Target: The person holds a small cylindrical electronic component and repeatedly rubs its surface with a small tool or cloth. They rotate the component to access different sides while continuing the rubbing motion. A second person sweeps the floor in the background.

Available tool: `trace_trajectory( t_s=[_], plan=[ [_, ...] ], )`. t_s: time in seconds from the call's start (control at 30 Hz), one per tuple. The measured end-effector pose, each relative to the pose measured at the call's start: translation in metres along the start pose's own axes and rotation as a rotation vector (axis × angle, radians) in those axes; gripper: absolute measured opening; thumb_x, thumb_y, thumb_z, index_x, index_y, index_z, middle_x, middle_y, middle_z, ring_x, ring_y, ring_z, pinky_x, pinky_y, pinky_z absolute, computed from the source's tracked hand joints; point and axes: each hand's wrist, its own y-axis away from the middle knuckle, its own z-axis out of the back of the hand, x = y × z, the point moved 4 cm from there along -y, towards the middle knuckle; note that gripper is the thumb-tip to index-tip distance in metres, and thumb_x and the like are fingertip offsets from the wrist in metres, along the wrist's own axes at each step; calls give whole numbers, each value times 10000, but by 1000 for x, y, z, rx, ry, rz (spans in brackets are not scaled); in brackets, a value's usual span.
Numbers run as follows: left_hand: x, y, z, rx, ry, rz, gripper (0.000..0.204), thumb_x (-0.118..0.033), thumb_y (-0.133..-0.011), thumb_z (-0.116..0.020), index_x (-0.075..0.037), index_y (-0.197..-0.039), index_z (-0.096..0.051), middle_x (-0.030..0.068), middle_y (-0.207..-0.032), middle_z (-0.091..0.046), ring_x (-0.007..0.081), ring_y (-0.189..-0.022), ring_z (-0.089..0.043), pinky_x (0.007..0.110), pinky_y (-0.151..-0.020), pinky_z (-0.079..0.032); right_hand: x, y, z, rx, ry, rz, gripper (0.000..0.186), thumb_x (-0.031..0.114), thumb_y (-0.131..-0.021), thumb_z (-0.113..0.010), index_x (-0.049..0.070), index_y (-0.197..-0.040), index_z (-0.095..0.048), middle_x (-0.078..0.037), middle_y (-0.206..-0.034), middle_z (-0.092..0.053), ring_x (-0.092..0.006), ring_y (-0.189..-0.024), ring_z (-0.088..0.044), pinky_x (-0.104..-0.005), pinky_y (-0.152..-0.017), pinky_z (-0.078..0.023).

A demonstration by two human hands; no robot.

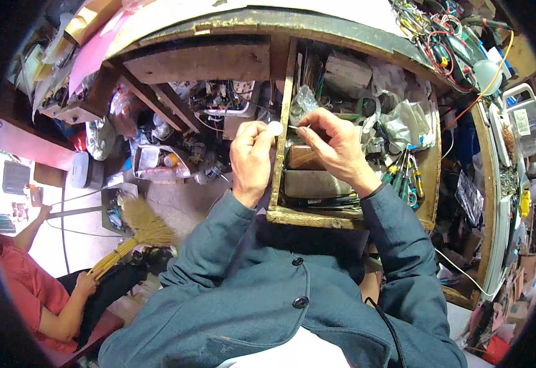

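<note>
My left hand (pixel 251 161) pinches a small white round object (pixel 275 128) just left of the drawer's wooden side. My right hand (pixel 335 146) is above the open wooden drawer (pixel 314 218), thumb and finger pinched on a thin piece (pixel 294 127) pointing toward the white object; I cannot make out what it is. Under and around my right hand in the drawer are a brown box (pixel 302 156), a pale long case (pixel 308 184), plastic bags (pixel 403 122), screwdrivers and pliers (pixel 412 178).
A seated person in a red shirt (pixel 41 294) holds a straw broom (pixel 145 230) at lower left. Boxes of parts (pixel 160 161) fill the shelves at left. Tangled wires (pixel 440 43) and a clear container (pixel 522 122) sit at right. The bench edge (pixel 182 30) spans the top.
</note>
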Motion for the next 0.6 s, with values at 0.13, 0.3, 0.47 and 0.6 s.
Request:
trace_trajectory(
  t_s=[0.13, 0.3, 0.47, 0.6],
  plan=[
    [22, 24, 0, -19, -12, 113, 188, -132, -940, -632, 33, -851, -627, 48, -878, -569, 113, -765, -531, 274, -678, -432, -11, -2, -11, 85, 5, 9, 144, 156, -928, -689, 19, -942, -646, -102, -725, -632, -191, -623, -592, -331, -595, -471],
    [31, 27, -2, -55, 50, 116, 180, -128, -947, -638, 32, -867, -621, 39, -849, -571, 111, -755, -527, 276, -667, -428, -14, -9, -18, 246, 143, 119, 167, 174, -935, -685, 15, -935, -634, -87, -704, -583, -133, -615, -517, -306, -576, -431],
    [32, 27, -3, -42, 46, 79, 172, -121, -945, -655, 30, -867, -624, 40, -843, -573, 106, -753, -526, 273, -665, -425, -13, -6, -19, 276, 96, -24, 200, 198, -948, -668, 12, -917, -602, -152, -724, -598, -276, -645, -576, -390, -611, -450],
    [32, 27, -2, -51, 64, 71, 181, -125, -944, -661, 33, -862, -627, 34, -842, -577, 97, -753, -523, 267, -666, -424, -14, -3, -21, 254, 58, -28, 189, 189, -955, -664, 13, -929, -599, -143, -718, -594, -258, -636, -569, -377, -608, -450]
  ],
)
